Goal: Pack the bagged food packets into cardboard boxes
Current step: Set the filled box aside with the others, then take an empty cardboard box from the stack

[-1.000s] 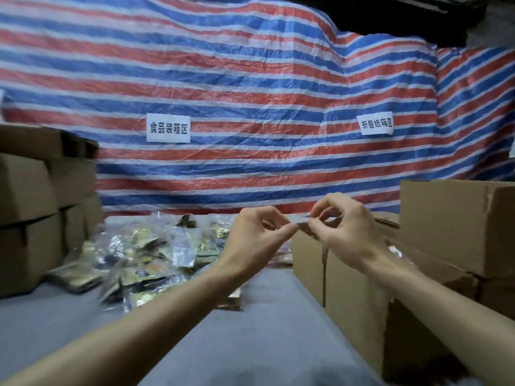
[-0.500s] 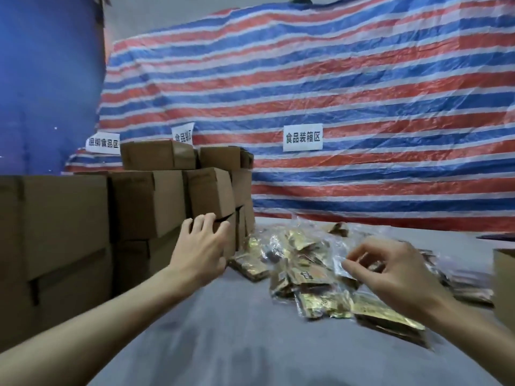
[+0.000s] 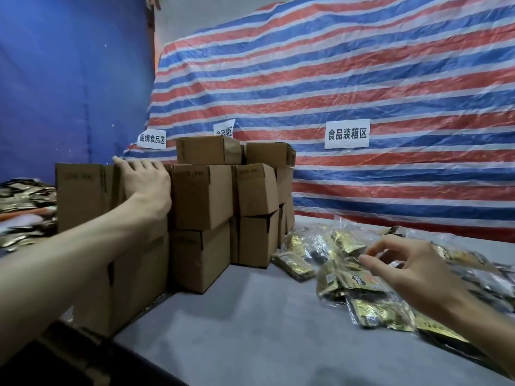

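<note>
Left grip first: the left hand (image 3: 145,185) lay flat against the upper front of the nearest cardboard box (image 3: 83,196), its fingers (image 3: 139,164) spread along the top edge and the thumb pointing left along that edge. It lifted nothing. The right hand (image 3: 418,270) hovered just above the bagged packets (image 3: 370,310). Its grip was loose and fairly wide, with the fingers gently bent, the thumb apart from the forefinger, and nothing between them. I could not tell whether any fingertip touched the plastic.

The packets were gold and black sachets bundled in clear plastic bags. They lay in a loose heap on the grey surface (image 3: 250,316), to the right of the boxes and near the back. The leftmost packets lay right against the foot of the stack.

The stack of boxes (image 3: 200,196) stood at the left of the surface, closed, two high in front and three high further back. More loose gold packets (image 3: 22,196) lay at the far left, behind the nearest box.

Behind everything hung a red, white and blue striped tarp (image 3: 362,79), with a plain blue sheet (image 3: 69,79) to its left. Three white paper signs were stuck to the tarp: one (image 3: 347,134) above the packets, one (image 3: 152,139) above the boxes, and one (image 3: 223,129) partly hidden by the top box.
</note>
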`<move>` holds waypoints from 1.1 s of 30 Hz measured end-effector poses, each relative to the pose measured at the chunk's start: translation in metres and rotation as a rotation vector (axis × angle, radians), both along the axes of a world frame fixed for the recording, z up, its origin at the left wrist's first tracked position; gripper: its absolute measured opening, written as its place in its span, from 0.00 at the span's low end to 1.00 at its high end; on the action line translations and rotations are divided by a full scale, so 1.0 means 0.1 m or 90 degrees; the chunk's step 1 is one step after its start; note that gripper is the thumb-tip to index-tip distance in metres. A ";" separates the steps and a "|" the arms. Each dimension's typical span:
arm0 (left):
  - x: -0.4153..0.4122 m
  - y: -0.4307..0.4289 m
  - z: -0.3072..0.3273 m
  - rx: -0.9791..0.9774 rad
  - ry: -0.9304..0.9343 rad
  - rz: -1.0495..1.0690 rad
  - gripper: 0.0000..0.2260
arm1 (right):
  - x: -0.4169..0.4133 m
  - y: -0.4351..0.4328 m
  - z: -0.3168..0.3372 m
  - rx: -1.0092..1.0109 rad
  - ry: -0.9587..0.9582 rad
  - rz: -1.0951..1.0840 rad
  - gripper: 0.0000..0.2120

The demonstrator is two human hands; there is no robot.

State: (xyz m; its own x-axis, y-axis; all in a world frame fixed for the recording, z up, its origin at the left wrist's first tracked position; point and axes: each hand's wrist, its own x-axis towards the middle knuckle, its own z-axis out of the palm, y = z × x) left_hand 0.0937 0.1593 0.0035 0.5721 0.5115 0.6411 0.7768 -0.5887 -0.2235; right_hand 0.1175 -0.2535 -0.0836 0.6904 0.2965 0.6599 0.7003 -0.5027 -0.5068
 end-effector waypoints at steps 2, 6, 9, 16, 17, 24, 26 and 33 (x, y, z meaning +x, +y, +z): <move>-0.07 0.03 0.03 0.007 -0.012 -0.001 0.28 | 0.00 0.05 0.01 0.003 -0.006 0.002 0.06; -0.16 -0.01 0.07 0.029 -0.036 -0.028 0.26 | -0.01 0.10 0.02 0.028 -0.009 0.011 0.07; -0.20 -0.14 0.13 0.034 -0.047 -0.042 0.23 | 0.00 0.10 0.04 0.019 -0.011 0.008 0.06; -0.48 -0.86 0.36 0.113 -0.096 -0.091 0.24 | 0.01 0.00 0.05 0.028 -0.005 0.018 0.06; -0.54 -0.99 0.37 0.128 -0.106 -0.119 0.24 | 0.00 -0.03 0.05 0.029 -0.005 0.020 0.06; -0.73 -2.02 0.09 0.163 -0.159 -0.454 0.26 | -0.02 -0.31 -0.04 0.066 0.029 0.001 0.17; -0.67 -2.28 -0.06 0.146 -0.164 -0.563 0.26 | -0.04 -0.44 -0.09 0.044 0.050 -0.009 0.28; -0.29 -2.96 -0.66 0.094 -0.149 -0.867 0.30 | -0.04 -1.05 -0.46 0.029 0.165 -0.021 0.47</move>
State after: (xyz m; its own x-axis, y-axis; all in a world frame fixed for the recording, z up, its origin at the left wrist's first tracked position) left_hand 0.0642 -0.1369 -0.0623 0.4330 -0.4353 0.7893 -0.3553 -0.8872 -0.2944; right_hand 0.1132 -0.3587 -0.1295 0.8465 0.2457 0.4723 0.5284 -0.4958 -0.6892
